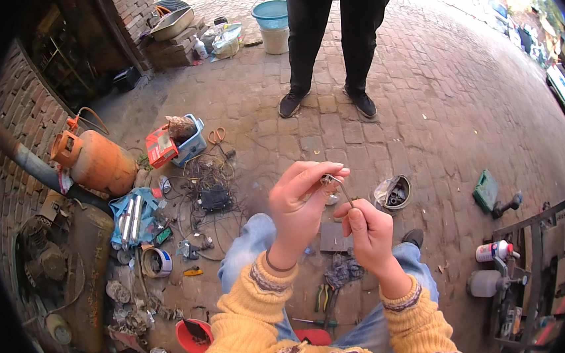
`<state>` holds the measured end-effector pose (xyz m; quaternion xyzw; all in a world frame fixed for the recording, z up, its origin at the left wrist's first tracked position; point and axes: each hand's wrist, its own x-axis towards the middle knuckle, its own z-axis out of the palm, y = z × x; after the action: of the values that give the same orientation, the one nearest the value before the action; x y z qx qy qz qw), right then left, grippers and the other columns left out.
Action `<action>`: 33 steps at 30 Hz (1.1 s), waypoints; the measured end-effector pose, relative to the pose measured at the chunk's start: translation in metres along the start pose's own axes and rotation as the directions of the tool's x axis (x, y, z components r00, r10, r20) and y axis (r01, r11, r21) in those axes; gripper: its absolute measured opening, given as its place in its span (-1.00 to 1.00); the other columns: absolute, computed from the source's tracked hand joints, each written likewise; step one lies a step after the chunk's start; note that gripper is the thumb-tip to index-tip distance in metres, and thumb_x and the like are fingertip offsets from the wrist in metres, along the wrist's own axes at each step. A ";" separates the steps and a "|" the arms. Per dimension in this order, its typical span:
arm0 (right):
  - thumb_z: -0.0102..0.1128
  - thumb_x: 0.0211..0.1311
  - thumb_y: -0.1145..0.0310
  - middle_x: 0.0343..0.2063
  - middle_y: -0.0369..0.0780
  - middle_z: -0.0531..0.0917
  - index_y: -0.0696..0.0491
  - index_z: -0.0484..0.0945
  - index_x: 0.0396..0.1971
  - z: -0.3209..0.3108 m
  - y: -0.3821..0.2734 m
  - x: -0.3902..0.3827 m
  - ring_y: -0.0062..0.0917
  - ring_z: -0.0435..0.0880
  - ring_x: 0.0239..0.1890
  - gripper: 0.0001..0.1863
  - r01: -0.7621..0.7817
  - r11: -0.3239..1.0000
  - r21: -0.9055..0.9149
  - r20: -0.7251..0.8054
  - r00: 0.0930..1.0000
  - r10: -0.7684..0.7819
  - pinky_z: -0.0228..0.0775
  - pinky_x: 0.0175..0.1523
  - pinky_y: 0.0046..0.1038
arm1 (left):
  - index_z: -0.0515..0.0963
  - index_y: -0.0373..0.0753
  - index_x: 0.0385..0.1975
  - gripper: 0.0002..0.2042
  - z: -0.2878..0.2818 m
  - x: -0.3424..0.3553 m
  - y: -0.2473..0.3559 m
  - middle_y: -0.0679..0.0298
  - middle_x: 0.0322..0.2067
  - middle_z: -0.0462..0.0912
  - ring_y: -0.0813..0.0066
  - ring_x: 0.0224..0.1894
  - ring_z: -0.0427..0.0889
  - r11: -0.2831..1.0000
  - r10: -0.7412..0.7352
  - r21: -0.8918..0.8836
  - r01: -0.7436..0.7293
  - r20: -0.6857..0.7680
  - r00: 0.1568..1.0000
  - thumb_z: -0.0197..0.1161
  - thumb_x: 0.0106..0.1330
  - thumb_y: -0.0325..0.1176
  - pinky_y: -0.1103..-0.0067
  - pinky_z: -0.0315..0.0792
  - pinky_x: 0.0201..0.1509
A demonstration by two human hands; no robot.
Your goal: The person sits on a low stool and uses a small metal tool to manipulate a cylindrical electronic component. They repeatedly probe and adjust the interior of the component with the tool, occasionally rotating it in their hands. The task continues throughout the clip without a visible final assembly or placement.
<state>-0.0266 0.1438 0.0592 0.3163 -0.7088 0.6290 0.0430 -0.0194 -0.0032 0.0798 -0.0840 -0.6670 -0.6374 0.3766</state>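
Observation:
My left hand [298,202] is raised above my knees, its thumb and fingertips closed around a small metal part [326,179]. Just to the right and a little nearer, my right hand [370,232] pinches a thin metal rod [345,193]. The rod's far end reaches up to the small part and seems to touch it; the exact kind of both is too small to tell. Below the hands, a dark flat metal block [335,237] lies on the ground. Nearer to me are a dark crumpled cloth [343,271] and pliers [323,297] with green-and-yellow handles.
A person in black trousers [337,33] stands ahead. Left lie tangled wires [212,172], scissors [217,136], a blue basket [190,144] and an orange gas cylinder [99,163]. Right are a round tin of metal parts [393,193], a green case [486,188] and a metal frame [540,249].

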 end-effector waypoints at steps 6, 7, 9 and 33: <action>-0.03 0.55 0.29 -0.65 -0.33 0.50 0.23 0.61 -0.32 -0.003 -0.004 0.001 -0.73 0.44 -0.58 -0.65 0.005 0.999 -0.033 0.007 1.000 -0.005 0.27 -0.45 -0.64 | 0.67 -0.38 -0.16 -0.78 -0.003 0.002 0.003 0.23 -0.25 0.67 0.49 -0.19 0.73 0.999 -0.008 0.035 0.010 -0.037 0.999 0.30 0.22 -0.72 0.67 0.60 -0.16; -0.03 0.54 0.30 -0.65 -0.34 0.50 0.23 0.61 -0.32 -0.003 -0.004 0.000 -0.73 0.44 -0.58 -0.66 0.000 0.999 -0.042 0.009 1.000 0.001 0.27 -0.45 -0.64 | 0.67 -0.37 -0.17 -0.78 -0.003 0.001 0.003 0.22 -0.25 0.67 0.49 -0.19 0.73 1.000 -0.007 0.017 0.008 -0.039 0.999 0.30 0.22 -0.73 0.67 0.60 -0.16; -0.02 0.53 0.32 -0.65 -0.34 0.49 0.23 0.61 -0.32 -0.003 -0.006 0.000 -0.73 0.45 -0.59 -0.68 0.006 0.997 -0.071 0.001 1.000 -0.006 0.28 -0.45 -0.63 | 0.67 -0.37 -0.17 -0.78 -0.003 0.001 0.003 0.22 -0.25 0.67 0.49 -0.19 0.73 1.000 -0.005 0.004 0.006 -0.045 0.999 0.29 0.21 -0.74 0.67 0.60 -0.16; 0.10 0.43 0.43 -0.63 -0.17 0.51 0.16 0.61 -0.29 0.002 -0.010 -0.001 -0.45 0.49 -0.65 -0.85 0.136 0.935 -0.328 -0.063 0.984 -0.166 0.32 -0.49 -0.50 | 0.69 -0.32 -0.17 -0.70 -0.007 0.003 -0.002 0.21 -0.26 0.68 0.48 -0.28 0.71 0.954 0.165 0.257 -0.156 -0.015 0.986 0.23 0.16 -0.80 0.62 0.59 -0.19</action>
<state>-0.0195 0.1425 0.0671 0.3299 -0.7729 0.5132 0.1743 -0.0195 -0.0106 0.0794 -0.0772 -0.7275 -0.5150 0.4466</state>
